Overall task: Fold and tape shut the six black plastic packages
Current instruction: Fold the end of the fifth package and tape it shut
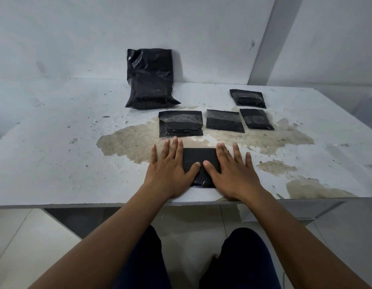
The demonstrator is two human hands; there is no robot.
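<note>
Both hands flat on one pkg (199, 161) at near table (56, 163) edge. Left hand (170, 170) open, fingers straight and spread, thumb on pkg's left part. Right hand (233, 172) the same, thumb on the right part; thumbs nearly meet mid-pkg. We read this as pressing a fold or tape down to make it stick, though tape on this one is too dark to tell.

Just beyond left fingertips: folded pkg w/ clear tape band (180, 124). Beyond right fingertips: second taped pkg (224, 121), a third (257, 119) further right, a fourth (248, 98) behind that. They look done, parked out of work zone.

Far beyond left hand: big bag (149, 80) leaning on wall (76, 38), unfolded, no tape seen; prob. last to do.

No tape roll in view.
</note>
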